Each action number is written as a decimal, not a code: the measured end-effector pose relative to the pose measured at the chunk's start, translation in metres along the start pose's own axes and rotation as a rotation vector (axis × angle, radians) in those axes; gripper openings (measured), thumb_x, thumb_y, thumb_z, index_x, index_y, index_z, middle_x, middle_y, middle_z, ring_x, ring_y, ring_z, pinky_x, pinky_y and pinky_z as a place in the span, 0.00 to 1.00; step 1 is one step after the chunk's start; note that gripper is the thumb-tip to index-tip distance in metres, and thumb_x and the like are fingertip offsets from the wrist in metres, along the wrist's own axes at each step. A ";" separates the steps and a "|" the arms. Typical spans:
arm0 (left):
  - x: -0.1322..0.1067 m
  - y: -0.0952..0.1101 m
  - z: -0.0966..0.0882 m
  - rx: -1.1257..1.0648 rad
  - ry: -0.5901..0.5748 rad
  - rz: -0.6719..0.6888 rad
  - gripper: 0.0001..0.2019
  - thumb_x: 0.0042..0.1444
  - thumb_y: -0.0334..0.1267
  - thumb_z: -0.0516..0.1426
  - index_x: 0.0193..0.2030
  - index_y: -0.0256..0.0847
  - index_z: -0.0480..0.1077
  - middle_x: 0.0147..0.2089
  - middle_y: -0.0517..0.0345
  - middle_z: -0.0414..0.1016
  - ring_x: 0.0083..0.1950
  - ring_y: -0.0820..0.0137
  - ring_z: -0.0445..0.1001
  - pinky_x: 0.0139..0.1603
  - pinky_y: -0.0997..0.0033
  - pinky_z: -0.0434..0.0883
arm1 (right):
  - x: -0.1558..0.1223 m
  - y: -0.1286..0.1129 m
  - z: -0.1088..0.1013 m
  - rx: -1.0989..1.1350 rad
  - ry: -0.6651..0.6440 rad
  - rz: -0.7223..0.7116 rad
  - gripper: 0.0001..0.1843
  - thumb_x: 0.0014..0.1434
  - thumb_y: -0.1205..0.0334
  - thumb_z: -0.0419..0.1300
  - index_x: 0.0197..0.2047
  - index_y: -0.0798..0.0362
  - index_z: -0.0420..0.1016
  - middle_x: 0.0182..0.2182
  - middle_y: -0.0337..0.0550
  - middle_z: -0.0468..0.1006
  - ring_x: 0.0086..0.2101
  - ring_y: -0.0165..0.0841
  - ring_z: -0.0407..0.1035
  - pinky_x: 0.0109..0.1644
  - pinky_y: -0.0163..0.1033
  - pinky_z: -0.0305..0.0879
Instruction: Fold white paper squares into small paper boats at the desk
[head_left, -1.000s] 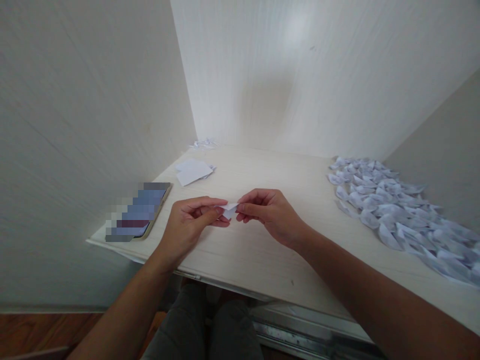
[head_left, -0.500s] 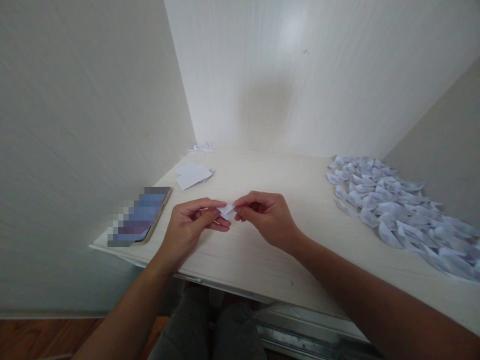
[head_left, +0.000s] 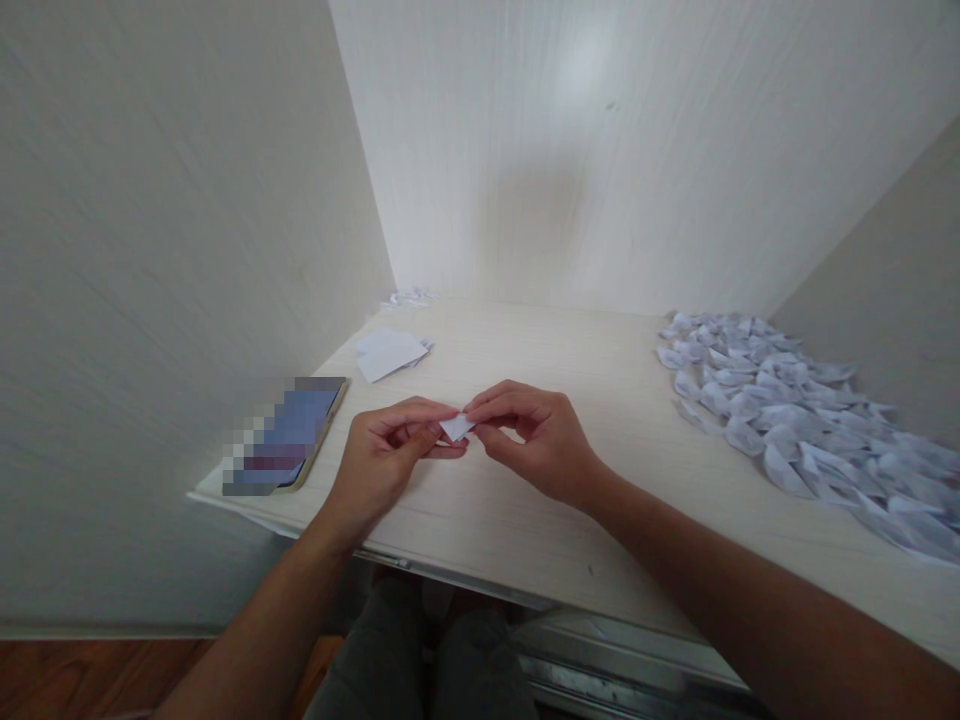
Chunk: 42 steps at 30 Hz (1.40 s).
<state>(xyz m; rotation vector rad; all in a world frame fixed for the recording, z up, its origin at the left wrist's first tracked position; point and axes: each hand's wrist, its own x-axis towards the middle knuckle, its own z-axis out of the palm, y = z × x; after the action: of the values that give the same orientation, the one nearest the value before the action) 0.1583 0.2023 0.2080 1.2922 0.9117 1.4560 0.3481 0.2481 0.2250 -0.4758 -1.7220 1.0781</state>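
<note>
Between my two hands is a small folded piece of white paper point(head_left: 456, 427), held just above the tabletop. My left hand point(head_left: 394, 438) pinches its left side between thumb and fingers. From the other side my right hand point(head_left: 525, 430) grips the paper's right edge, index finger on top and thumb beneath. The paper shows a pointed, triangular lower part; its upper edge is partly covered by my fingers. Beyond my left hand lies a loose stack of flat white paper pieces point(head_left: 391, 354).
A phone point(head_left: 289, 430) with a blurred-out screen lies at the table's left edge. Many folded white paper shapes point(head_left: 780, 400) cover the right side of the white table point(head_left: 540, 350). Small paper bits point(head_left: 411, 297) sit in the far left corner. Walls rise behind and at both sides.
My right thumb and fingers have shifted on the paper, the index finger now reaching over its top. The paper's lower part looks more sharply triangular. The view has moved slightly.
</note>
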 end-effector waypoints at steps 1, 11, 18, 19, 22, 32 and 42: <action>0.000 0.001 0.001 0.022 0.008 0.013 0.06 0.57 0.36 0.65 0.41 0.43 0.83 0.45 0.54 0.80 0.44 0.68 0.81 0.44 0.70 0.83 | 0.000 0.000 0.000 0.043 -0.002 0.028 0.04 0.54 0.65 0.68 0.35 0.52 0.83 0.37 0.45 0.82 0.37 0.32 0.76 0.41 0.40 0.74; -0.003 0.013 0.013 0.174 0.018 0.090 0.08 0.57 0.39 0.64 0.41 0.40 0.82 0.42 0.51 0.79 0.41 0.64 0.80 0.43 0.60 0.84 | 0.003 0.004 0.000 0.166 0.037 0.330 0.14 0.48 0.53 0.75 0.34 0.53 0.82 0.29 0.40 0.81 0.31 0.30 0.74 0.40 0.40 0.73; 0.003 0.008 0.011 0.171 0.069 -0.067 0.10 0.53 0.41 0.68 0.37 0.36 0.81 0.35 0.54 0.82 0.34 0.67 0.81 0.40 0.65 0.83 | 0.001 0.007 0.000 0.097 0.003 0.309 0.13 0.50 0.54 0.74 0.32 0.53 0.82 0.30 0.42 0.82 0.33 0.32 0.75 0.41 0.41 0.72; 0.003 0.008 0.010 0.172 0.066 -0.078 0.10 0.52 0.40 0.68 0.37 0.36 0.81 0.35 0.54 0.82 0.34 0.66 0.82 0.40 0.65 0.83 | 0.001 0.007 -0.001 0.103 0.001 0.309 0.13 0.49 0.54 0.74 0.33 0.53 0.82 0.30 0.42 0.82 0.33 0.32 0.75 0.41 0.41 0.72; 0.003 0.008 0.009 0.181 0.060 -0.089 0.10 0.52 0.40 0.68 0.37 0.35 0.80 0.35 0.53 0.83 0.34 0.66 0.82 0.39 0.66 0.82 | 0.001 0.007 -0.001 0.116 -0.008 0.315 0.13 0.49 0.54 0.74 0.32 0.54 0.81 0.30 0.42 0.82 0.33 0.31 0.75 0.41 0.40 0.72; 0.001 0.008 0.012 0.192 0.082 -0.076 0.11 0.50 0.41 0.70 0.36 0.36 0.81 0.38 0.51 0.83 0.34 0.64 0.83 0.38 0.64 0.83 | 0.000 0.003 0.003 0.096 0.073 0.330 0.16 0.46 0.53 0.75 0.30 0.53 0.78 0.28 0.40 0.80 0.30 0.31 0.75 0.38 0.39 0.73; 0.002 0.010 0.011 0.189 0.124 -0.129 0.17 0.44 0.44 0.72 0.38 0.35 0.80 0.32 0.52 0.82 0.34 0.59 0.84 0.32 0.66 0.82 | 0.001 -0.001 0.001 -0.019 0.064 0.268 0.18 0.47 0.54 0.75 0.36 0.53 0.75 0.28 0.41 0.81 0.31 0.33 0.77 0.40 0.41 0.74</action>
<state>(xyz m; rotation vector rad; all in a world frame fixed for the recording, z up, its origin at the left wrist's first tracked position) 0.1678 0.2008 0.2198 1.2642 1.2173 1.3867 0.3467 0.2475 0.2259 -0.7614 -1.6452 1.2219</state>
